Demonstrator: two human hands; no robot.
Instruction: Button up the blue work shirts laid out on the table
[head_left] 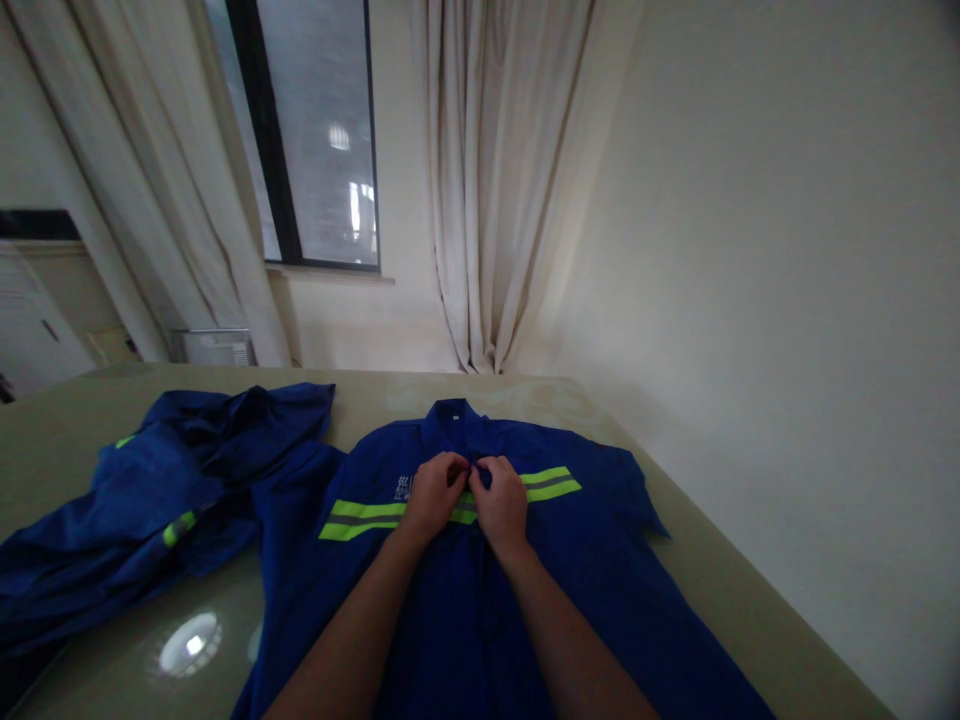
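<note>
A blue work jacket (592,570) with a yellow-green and grey reflective band across the chest lies spread face up on the table, its collar (452,422) at the far end. White lettering shows on the chest beside my left hand (436,492). That hand is closed, fingertips pinching the jacket's front edge just below the collar. Close against it, my right hand (500,497) pinches the same front opening from the other side. Whatever small fastener may sit between the fingertips is hidden.
A second blue garment (217,470) with yellow-green strips lies crumpled to the left. The glossy greenish table (750,580) runs along a plain wall (787,250) at the right. Beyond its far edge hang pale curtains (495,180) beside a dark-framed window (322,130).
</note>
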